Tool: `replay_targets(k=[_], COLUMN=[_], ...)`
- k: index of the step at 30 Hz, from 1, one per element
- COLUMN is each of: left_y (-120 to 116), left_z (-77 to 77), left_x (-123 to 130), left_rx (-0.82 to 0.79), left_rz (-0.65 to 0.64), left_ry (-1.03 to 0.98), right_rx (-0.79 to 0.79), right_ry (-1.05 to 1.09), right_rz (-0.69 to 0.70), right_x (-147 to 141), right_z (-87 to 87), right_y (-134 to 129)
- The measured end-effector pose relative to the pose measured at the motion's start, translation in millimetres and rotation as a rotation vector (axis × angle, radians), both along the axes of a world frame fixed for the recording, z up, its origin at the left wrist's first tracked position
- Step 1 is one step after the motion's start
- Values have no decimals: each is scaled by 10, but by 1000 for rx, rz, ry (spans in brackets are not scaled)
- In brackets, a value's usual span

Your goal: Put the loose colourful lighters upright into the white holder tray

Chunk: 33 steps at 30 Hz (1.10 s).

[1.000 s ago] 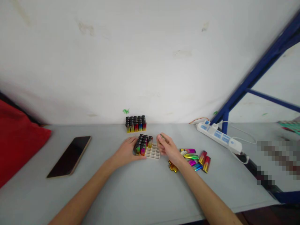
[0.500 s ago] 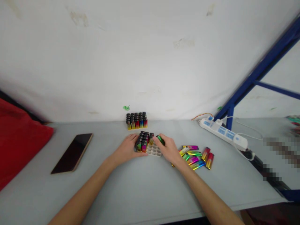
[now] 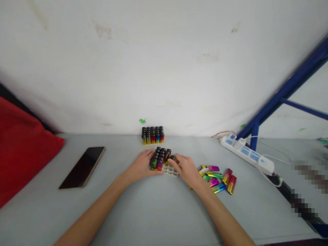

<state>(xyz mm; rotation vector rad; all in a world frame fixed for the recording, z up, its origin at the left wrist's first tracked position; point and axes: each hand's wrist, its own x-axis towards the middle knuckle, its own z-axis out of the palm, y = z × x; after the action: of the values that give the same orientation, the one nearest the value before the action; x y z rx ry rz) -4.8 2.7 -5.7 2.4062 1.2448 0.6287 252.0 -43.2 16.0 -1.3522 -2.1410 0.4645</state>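
Note:
A pale tray with round pockets (image 3: 170,170) lies in front of me, its left part filled with upright black-topped lighters (image 3: 159,158). My left hand (image 3: 142,166) is wrapped round the left side of the tray, thumb along its near edge. My right hand (image 3: 185,167) pinches a dark-topped lighter (image 3: 173,158) over the right part of the tray; its lower end is hidden. Just right of that hand lies a loose pile of shiny coloured lighters (image 3: 215,175), on their sides.
A block of upright lighters (image 3: 153,135) stands by the wall. A phone (image 3: 82,167) and red cloth (image 3: 25,147) are at left. At right are a white power strip (image 3: 247,153) with cables and a blue metal frame (image 3: 271,102).
My right hand has turned its lighter upright and lowered it to the tray. The left hand keeps its hold on the tray. The whole view has shifted slightly.

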Motion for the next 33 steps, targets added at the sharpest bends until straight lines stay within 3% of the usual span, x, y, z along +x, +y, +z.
replay_targets(k=[6, 10, 13, 18, 21, 23, 26, 30, 33], left_y=[-5, 2, 25, 76, 89, 88, 82, 78, 81], left_z=[30, 33, 21, -5, -6, 5, 35, 60, 53], left_x=[27, 18, 1, -6, 2, 11, 24, 31, 32], left_rx=[-5, 8, 23, 19, 13, 3, -15, -17, 0], left_rz=[9, 9, 3, 4, 19, 24, 22, 21, 32], left_ry=[37, 16, 13, 15, 8, 12, 19, 40, 41], right_rx=[4, -43, -15, 87, 83, 91, 103, 81, 60], right_ry=[-353, -340, -152, 39, -7, -40, -72, -101, -131], right_rz=[-58, 21, 20, -221, -263, -243, -171, -35, -17], right_x=[-206, -122, 235, 1164, 1600, 1739, 1714, 1478, 1374], right_z=[90, 155, 231, 374, 311, 209, 63, -28, -52], right_y=[5, 12, -34, -422, -717, -819, -773, -477, -248])
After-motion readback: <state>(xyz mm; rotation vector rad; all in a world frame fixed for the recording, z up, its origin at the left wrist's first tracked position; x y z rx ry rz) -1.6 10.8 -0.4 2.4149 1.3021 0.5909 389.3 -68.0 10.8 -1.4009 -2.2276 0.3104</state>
